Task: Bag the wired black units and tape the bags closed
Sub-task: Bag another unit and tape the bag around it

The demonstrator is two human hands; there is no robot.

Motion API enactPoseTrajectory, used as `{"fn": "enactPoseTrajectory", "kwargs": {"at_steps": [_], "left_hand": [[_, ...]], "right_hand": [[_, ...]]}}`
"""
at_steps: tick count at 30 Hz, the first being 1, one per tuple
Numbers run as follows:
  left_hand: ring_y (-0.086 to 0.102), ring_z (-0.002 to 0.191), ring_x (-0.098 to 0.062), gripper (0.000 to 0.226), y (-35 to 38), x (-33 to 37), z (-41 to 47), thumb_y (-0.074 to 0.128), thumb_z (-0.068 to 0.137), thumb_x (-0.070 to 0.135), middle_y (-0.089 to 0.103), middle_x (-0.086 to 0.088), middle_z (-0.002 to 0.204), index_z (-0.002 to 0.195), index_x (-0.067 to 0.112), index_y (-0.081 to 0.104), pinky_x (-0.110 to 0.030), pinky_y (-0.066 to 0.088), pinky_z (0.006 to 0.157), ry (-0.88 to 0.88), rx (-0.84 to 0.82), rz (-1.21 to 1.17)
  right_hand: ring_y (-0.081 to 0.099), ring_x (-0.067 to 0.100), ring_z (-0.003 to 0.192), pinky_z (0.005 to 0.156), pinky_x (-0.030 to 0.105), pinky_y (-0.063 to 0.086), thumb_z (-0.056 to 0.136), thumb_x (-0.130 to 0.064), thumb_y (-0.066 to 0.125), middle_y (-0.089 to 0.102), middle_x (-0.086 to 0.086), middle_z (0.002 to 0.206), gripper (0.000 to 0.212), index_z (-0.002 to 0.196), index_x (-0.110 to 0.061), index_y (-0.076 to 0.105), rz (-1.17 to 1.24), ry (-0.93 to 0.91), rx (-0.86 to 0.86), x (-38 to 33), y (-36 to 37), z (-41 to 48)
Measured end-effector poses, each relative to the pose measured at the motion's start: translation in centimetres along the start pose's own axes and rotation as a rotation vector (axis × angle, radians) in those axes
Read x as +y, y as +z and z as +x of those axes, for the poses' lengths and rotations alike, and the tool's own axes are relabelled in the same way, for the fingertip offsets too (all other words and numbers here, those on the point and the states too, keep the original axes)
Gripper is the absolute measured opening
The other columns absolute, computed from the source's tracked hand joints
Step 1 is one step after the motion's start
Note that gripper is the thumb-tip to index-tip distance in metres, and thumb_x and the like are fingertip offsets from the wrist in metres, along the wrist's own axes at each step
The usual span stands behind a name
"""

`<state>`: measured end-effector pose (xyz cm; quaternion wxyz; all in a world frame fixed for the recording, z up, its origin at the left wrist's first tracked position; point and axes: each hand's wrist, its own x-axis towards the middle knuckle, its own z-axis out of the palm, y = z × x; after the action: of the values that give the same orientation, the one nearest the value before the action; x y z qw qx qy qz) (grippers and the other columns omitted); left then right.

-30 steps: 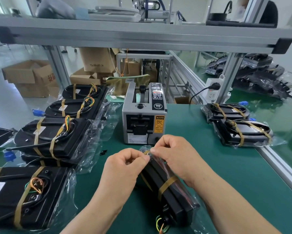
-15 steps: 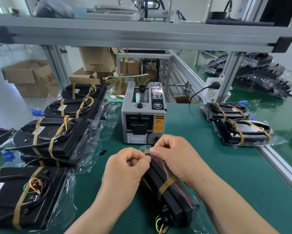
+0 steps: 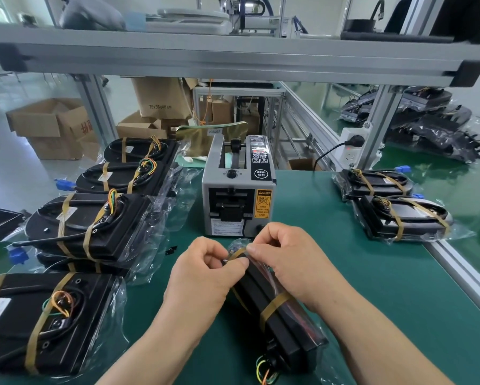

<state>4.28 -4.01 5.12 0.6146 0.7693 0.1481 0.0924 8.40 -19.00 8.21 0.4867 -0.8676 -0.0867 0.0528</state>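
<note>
Slim black wired unit in clear plastic bag (image 3: 277, 309) lying on green matted surface (image 3: 372, 273), centre foreground, long axis running from near-right to far-left, toward grey tape dispenser (image 3: 237, 190). Far end, bag mouth, directly under both hands. Left hand (image 3: 205, 270) curled, thumb and forefinger pinching gathered film at that end. Right hand (image 3: 286, 257) curled likewise, fingertips pinching same bunched film from opposite side. Hands nearly touching, equally near. Tape strip on mouth: cannot tell. Dispenser outlet just beyond bag mouth, within short reach for either hand.
</note>
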Motion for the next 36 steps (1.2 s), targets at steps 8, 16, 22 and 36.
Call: {"fn": "enactPoseTrajectory", "kwargs": {"at_steps": [8, 16, 22, 36], "left_hand": [[0.046, 0.055, -0.007, 0.027, -0.1, -0.3, 0.5, 0.081, 0.071, 0.043, 0.055, 0.005, 0.06, 0.068, 0.023, 0.063, -0.033, 0.043, 0.058, -0.048, -0.018, -0.099], [0.048, 0.045, 0.001, 0.021, 0.0, -0.6, 1.2, 0.08, 0.076, 0.036, 0.056, 0.013, 0.053, 0.063, 0.026, 0.067, -0.02, 0.043, 0.054, -0.064, -0.087, -0.192], [0.05, 0.049, -0.002, 0.018, 0.0, -0.6, 1.1, 0.084, 0.071, 0.033, 0.06, 0.009, 0.061, 0.068, 0.028, 0.068, -0.019, 0.04, 0.051, -0.135, -0.152, -0.277], [0.052, 0.048, -0.001, 0.018, 1.9, 0.7, 0.5, 0.08, 0.078, 0.008, 0.063, 0.009, 0.062, 0.09, 0.013, 0.068, -0.015, 0.044, 0.047, -0.194, -0.12, -0.375]], "right_hand": [[0.046, -0.005, 0.047, 0.048, 0.011, 0.037, 0.088, -0.033, 0.066, 0.054, -0.021, 0.052, 0.018, 0.073, -0.024, 0.061, 0.019, -0.03, -0.044, 0.3, 0.3, 0.1], [0.05, 0.006, 0.061, 0.065, 0.03, 0.048, 0.088, -0.033, 0.067, 0.059, -0.011, 0.064, 0.017, 0.073, -0.025, 0.063, 0.092, -0.002, -0.08, 0.8, 0.3, 0.6], [0.052, 0.008, 0.065, 0.066, 0.031, 0.049, 0.09, -0.032, 0.066, 0.06, -0.012, 0.065, 0.019, 0.071, -0.031, 0.063, 0.151, 0.026, -0.108, 1.1, 0.2, 0.7], [0.038, 0.0, 0.05, 0.057, 0.023, 0.037, 0.084, -0.046, 0.071, 0.046, -0.018, 0.054, 0.029, 0.07, -0.025, 0.058, 0.157, 0.004, -0.037, 1.7, -1.1, 0.3]]}}
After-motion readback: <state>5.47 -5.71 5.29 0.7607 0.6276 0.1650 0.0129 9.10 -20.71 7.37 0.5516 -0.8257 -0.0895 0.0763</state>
